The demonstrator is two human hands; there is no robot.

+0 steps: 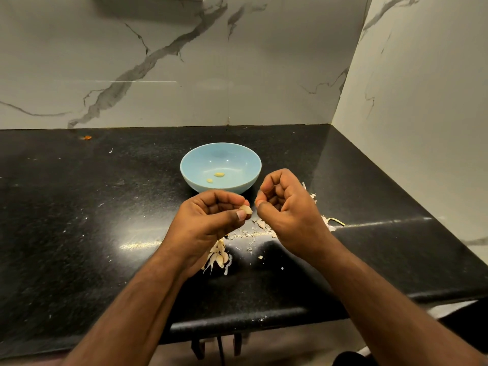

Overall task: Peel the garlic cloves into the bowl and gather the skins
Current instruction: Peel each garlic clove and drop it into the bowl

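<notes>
Here, left to right: left hand (211, 215) pinching a half-skinned garlic clove (246, 209) between thumb and curled fingers, above the countertop (79, 233) and just short of the blue bowl (190, 167) with two peeled cloves (219, 174) inside. Right hand (285, 207) curled, thumb and forefinger nipped together beside the clove, perhaps on a shred of skin; hard to tell. Unpeeled cloves (219, 257) and loose skins (253, 231) below. Risks: clove slipping from the pinch, flakes drifting toward the front edge.
</notes>
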